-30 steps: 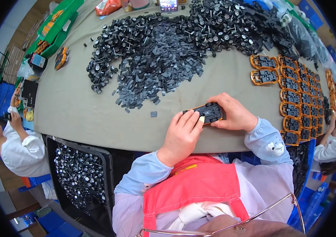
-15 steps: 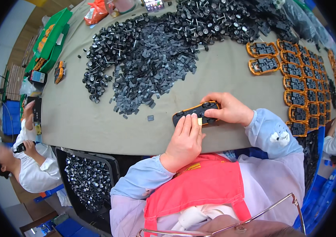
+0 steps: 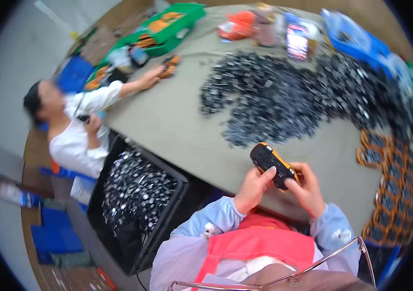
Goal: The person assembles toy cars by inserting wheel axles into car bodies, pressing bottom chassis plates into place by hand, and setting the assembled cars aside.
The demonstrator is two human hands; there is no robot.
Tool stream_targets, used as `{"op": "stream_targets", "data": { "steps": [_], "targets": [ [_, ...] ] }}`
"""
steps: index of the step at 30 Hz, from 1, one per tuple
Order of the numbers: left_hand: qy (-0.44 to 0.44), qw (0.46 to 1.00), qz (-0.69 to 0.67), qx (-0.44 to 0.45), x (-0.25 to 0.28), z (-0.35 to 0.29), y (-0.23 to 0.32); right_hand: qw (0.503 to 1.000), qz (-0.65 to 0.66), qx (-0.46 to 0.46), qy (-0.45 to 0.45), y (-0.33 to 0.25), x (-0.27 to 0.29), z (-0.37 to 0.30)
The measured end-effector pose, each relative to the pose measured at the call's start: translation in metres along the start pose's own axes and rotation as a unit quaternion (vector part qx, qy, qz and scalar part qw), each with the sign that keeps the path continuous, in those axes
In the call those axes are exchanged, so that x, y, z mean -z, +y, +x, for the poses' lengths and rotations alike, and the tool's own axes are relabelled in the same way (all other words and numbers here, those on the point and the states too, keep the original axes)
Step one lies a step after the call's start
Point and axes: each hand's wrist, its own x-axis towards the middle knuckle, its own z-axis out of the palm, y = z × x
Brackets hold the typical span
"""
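Note:
A toy car (image 3: 267,159) with an orange body sits in both my hands over the near side of the table, black underside up and tilted. My left hand (image 3: 253,191) grips its near left side, thumb on the black base. From the other side my right hand (image 3: 310,194) holds the near end, its thumb close to the base and fingers round the edge. Beyond the car lies a pile of small dark grey flat pieces (image 3: 274,119).
Wheels on axles (image 3: 226,80) are heaped behind the grey pieces. Orange car shells (image 3: 390,196) stand in rows at right. A black bin (image 3: 179,194) of wheel parts is at left. A co-worker's hand (image 3: 150,77) touches an orange car (image 3: 170,67) by a green tray (image 3: 189,19).
My view has swung left. The car has turned from lying crosswise to pointing away, and my left hand has gone from pressing flat to gripping it. The co-worker's hand has reached the orange car.

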Motion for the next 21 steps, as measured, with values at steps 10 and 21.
{"op": "stream_targets", "data": {
  "steps": [10,21],
  "targets": [
    [0.249,0.958,-0.061,-0.128,0.358,0.075,0.204,0.976,-0.193,0.019,0.095,0.014,0.075,-0.024],
    [0.548,0.759,0.336,-0.107,0.399,0.098,0.283,0.666,-0.708,0.097,0.214,-0.023,0.215,-0.019]
  ]
}}
